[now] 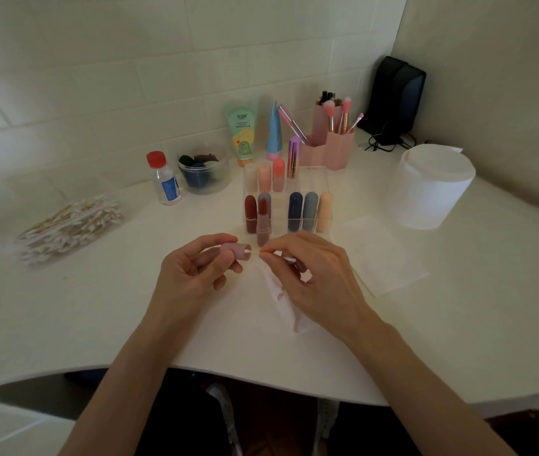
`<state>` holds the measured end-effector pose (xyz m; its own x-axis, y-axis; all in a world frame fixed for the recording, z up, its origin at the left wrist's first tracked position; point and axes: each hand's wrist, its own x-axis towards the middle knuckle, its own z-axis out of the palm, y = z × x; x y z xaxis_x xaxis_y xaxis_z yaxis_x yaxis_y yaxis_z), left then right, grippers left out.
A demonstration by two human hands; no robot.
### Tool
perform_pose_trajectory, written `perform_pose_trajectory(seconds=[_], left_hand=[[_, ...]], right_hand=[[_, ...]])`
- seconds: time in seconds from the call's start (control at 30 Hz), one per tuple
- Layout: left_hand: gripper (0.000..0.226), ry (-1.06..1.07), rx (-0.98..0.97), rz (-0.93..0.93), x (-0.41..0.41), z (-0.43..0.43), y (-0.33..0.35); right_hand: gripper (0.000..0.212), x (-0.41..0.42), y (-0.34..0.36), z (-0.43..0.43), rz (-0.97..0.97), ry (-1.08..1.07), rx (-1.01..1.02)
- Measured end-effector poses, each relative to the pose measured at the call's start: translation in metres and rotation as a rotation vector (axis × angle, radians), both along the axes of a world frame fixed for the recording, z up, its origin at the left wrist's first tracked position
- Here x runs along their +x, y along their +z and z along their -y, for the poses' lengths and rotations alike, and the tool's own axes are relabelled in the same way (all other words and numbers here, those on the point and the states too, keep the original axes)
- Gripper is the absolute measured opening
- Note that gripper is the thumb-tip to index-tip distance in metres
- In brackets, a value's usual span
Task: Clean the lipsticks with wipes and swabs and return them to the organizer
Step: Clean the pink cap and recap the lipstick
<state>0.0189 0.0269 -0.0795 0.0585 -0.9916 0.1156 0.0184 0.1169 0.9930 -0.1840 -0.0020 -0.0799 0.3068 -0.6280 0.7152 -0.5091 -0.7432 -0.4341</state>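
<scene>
White-tiled walls are being met in a corner by a white table [80,307], on which a clear organizer [279,218] of capped lipsticks is being seen just beyond the hands. A pink lipstick cap [235,255] is being held above the table, near the organizer's front, by the left hand [195,271]. The thumb is being laid on top, the fingers are being curled beneath, and the open mouth is being turned toward the right. The right hand [314,278] is being closed in a pinch on a cotton swab [287,259], whose far tip appears to be entering the cap's mouth. A crumpled wipe [281,301] is being seen under that palm, though whether it is being gripped cannot be told. The uncapped lipstick [263,225] is being seen upright, just in front of the organizer.

The cap is being judged light, rigid and smooth, so a grip round its closed end is being favoured, with the mouth kept free. The swab is being judged thin and bendable, so it is best being held close to the working tip. The exposed colour is being judged soft and easily smeared, and the standing tube easily toppled, so only its base should be taken.
</scene>
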Motion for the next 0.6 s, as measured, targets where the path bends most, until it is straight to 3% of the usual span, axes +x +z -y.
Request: perform_pose_trajectory(seconds=[0.3,0.6], left_hand=[[0.025,0.001,0.016,-0.02,0.0024,-0.0009,-0.0007],[0.027,0.039,0.033,-0.093,0.0028,-0.0024,0.0008]], right_hand=[[0.013,0.0014,0.0016,-0.0027,-0.026,-0.105,0.076],[0.022,0.0052,-0.0016,-0.0036,-0.071,-0.03,0.08]])
